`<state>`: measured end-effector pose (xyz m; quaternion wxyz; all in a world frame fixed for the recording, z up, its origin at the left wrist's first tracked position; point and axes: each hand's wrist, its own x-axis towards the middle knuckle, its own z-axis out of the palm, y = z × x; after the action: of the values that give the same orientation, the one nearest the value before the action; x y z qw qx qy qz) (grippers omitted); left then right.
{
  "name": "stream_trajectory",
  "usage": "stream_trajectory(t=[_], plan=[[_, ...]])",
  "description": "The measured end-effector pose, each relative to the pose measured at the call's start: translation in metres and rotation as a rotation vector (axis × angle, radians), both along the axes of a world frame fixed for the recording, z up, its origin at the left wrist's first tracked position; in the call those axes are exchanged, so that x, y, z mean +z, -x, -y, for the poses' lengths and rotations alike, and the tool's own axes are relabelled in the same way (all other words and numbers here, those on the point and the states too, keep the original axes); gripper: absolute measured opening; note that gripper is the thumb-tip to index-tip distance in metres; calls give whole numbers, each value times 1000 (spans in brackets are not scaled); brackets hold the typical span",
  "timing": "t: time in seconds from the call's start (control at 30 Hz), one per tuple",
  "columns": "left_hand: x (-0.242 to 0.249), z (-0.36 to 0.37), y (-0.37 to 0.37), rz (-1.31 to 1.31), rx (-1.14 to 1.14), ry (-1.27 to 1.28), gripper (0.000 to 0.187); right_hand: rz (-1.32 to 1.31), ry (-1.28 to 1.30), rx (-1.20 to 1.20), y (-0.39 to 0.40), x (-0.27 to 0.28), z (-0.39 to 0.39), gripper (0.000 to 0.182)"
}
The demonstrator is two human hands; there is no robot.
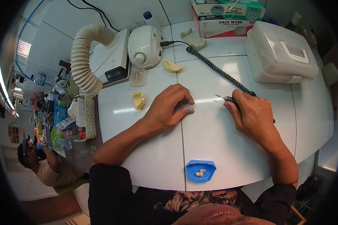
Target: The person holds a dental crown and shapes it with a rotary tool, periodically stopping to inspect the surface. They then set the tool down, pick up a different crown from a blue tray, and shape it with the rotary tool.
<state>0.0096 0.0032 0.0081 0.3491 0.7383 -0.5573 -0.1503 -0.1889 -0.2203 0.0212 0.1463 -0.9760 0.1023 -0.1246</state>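
My left hand (171, 107) rests on the white tabletop, thumb and fingers closed around a small whitish piece (192, 107). Its exact kind is too small to make out. My right hand (253, 114) grips a rotary handpiece (231, 99) like a pen, its thin metal bit pointing left, apart from the left hand. A yellow dental cast (139, 101) lies left of my left hand, and another dental cast (172, 66) is beyond it. Near the front edge, a blue tray (191, 167) holds a few tooth-coloured pieces (200, 173).
A coiled cord (221, 69) links the handpiece toward a white control unit (146, 47). A ribbed hose (82, 60), a small clear box (138, 77), mask boxes (229, 28) and a white case (281, 54) stand around. A person (50, 163) sits at far left.
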Motion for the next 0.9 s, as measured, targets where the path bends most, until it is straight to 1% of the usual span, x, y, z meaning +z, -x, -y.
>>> stream_trajectory(t=[0.13,0.23,0.33,0.37,0.47,0.57,0.67,0.77,0.9], plan=[[-6,-5,-3,29,-39,-18,26,13,11,18,0,0,-3,29],[1,-13,12,-329,17,-22,24,-7,-5,33,0,3,-8,29],[-2,-14,15,-735,-67,128,22,-44,-52,44,1,8,-15,28],[4,-13,18,-881,17,79,22,-52,-60,45,0,8,-16,28],[-7,-18,6,-921,-92,98,17,-65,-73,42,-1,7,-14,28],[-5,-19,6,-1049,-53,109,18,-67,-76,38,-1,7,-13,27],[-3,-21,6,-1033,-21,76,17,-59,-65,46,-1,7,-13,27],[-11,-21,5,-924,-74,171,15,-49,-48,52,0,7,-13,27],[-9,-23,2,-912,-85,150,14,-51,-46,55,0,7,-13,27]])
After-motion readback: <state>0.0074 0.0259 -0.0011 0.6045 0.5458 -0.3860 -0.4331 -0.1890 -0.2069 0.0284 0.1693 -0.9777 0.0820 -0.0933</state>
